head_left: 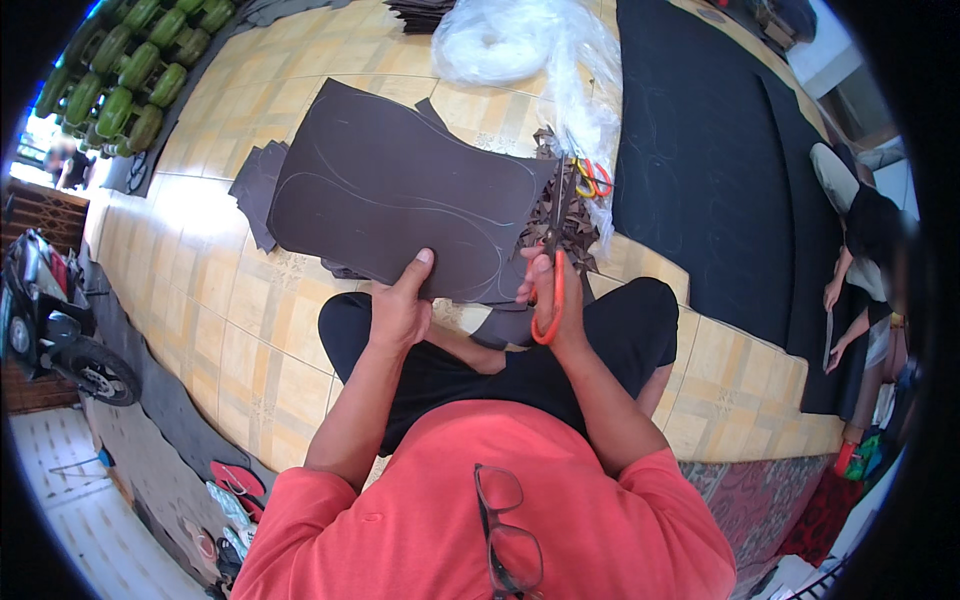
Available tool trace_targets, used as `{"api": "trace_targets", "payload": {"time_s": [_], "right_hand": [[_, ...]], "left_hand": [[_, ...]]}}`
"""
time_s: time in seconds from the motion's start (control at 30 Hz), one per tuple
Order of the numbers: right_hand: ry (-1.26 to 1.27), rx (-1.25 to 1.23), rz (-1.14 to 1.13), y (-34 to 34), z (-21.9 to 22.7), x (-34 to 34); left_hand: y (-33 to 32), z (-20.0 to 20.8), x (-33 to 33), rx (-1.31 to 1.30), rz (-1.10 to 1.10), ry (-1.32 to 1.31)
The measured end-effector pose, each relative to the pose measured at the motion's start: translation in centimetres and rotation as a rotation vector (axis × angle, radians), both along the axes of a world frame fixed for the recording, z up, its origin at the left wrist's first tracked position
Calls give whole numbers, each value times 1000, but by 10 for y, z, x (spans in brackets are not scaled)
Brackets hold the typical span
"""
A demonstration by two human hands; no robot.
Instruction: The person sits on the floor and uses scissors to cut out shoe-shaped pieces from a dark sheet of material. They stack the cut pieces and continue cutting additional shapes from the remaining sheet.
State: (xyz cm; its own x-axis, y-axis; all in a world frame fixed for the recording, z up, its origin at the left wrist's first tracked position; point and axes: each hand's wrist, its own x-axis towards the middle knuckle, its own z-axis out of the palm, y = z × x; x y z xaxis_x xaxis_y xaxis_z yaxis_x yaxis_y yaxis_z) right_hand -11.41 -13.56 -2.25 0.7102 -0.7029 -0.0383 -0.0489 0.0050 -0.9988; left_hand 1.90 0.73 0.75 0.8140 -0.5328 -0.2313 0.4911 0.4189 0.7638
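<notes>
Currently green cylinders (140, 70) stacked past tiled floor (235, 100)'s far-left corner — left hand (400, 312) pinching dark sheet (390, 185)'s near edge, thumb on top, right hand (573, 308) gripping scissors (559, 268) by its right edge.

Pale-lined dark brown sheet (390, 185), orange-handled scissors (560, 275), coral-red shirt (430, 500), black trousers (630, 330), cream-and-tan tiles (275, 335), green cylinders (140, 65)
</notes>
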Motion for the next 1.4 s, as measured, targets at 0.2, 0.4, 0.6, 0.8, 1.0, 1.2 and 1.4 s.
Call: {"api": "trace_targets", "payload": {"time_s": [0.2,0.4,0.6,0.8,1.0,1.2,1.4], "right_hand": [[98,-303,-21,-16,-6,3],[142,-309,10,-14,14,5],[108,-273,48,-14,8,1],[150,-258,205,-24,4,-11],[55,-321,176,-22,3,-6],[188,-245,345,-31,15,-23],[225,-79,296,-33,1,-29]], "left_hand": [[8,-1,5,18,21,-39],[9,-4,3,-4,-19,-35],[10,-1,4,14,-9,-32],[15,5,33,65,28,-94],[28,6,51,138,-86,-149],[33,10,70,206,-128,-224],[41,15,77,346,-257,-93]]}}
